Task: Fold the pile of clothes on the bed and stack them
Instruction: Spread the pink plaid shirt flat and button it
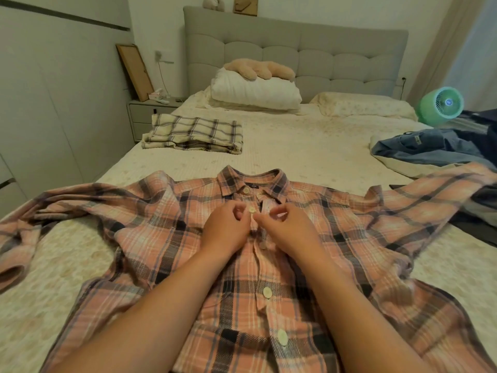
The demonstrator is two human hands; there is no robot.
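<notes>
Beyond both hands [252, 224] pinching the pink plaid shirt [166, 227] placket lie folded checked cloth [193, 134] and denim pile [427, 149].

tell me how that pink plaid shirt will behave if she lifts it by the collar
Probably floppy: the pink plaid shirt lies flat with rumpled sleeves, so it should droop and swing. Likely light for its size, being thin woven cloth. The front may gape, since both hands are at a button there.
</notes>
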